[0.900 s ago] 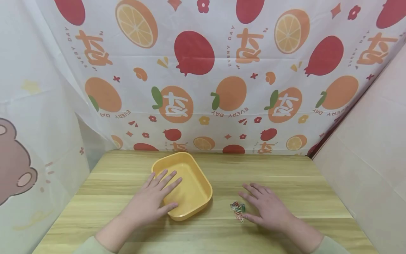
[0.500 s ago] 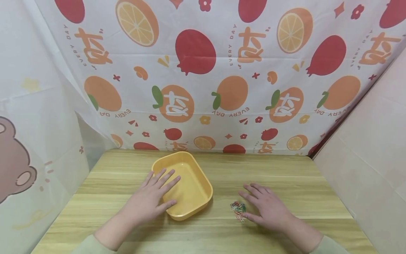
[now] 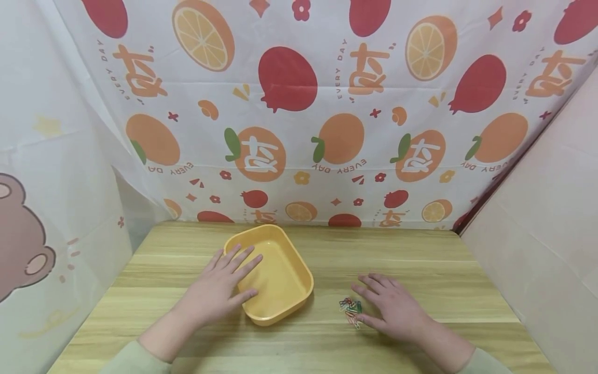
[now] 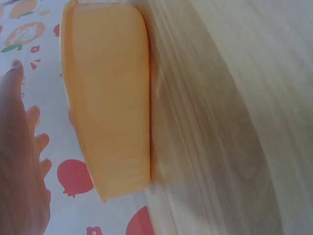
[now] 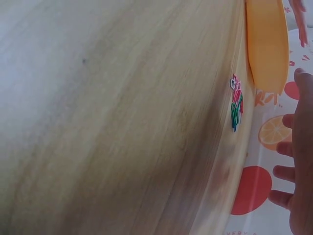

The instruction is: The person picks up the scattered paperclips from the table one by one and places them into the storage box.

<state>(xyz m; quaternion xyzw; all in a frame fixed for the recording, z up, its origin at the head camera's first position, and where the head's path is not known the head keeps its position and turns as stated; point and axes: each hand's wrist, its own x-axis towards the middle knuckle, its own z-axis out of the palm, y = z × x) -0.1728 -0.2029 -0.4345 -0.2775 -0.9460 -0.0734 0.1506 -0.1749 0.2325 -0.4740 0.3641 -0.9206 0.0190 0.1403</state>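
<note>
A yellow rectangular tray [image 3: 280,280] with rounded corners sits on the wooden table, left of centre. My left hand [image 3: 215,291], fingers spread and straight, hovers over the tray's left rim and holds nothing. In the left wrist view that hand [image 4: 22,161] is above the side wall of the tray [image 4: 110,98]. A small heap of coloured paper clips [image 3: 350,311] in red, green, white and pink lies right of the tray. Beside the heap is my right hand [image 3: 397,311], palm down with loose fingers, its thumb overlapping the clips' edge. The right wrist view shows the paper clips [image 5: 236,104] below the hand [image 5: 303,152].
The wooden table [image 3: 327,353] ends at the back against a white cloth [image 3: 299,104] printed with fruit. Pale cloths stand as walls on the left [image 3: 56,208] and on the right [image 3: 551,234].
My left hand has drifted slightly left and back from the tray's middle. The right hand, the tray and the paper clips stay nearly where they were.
</note>
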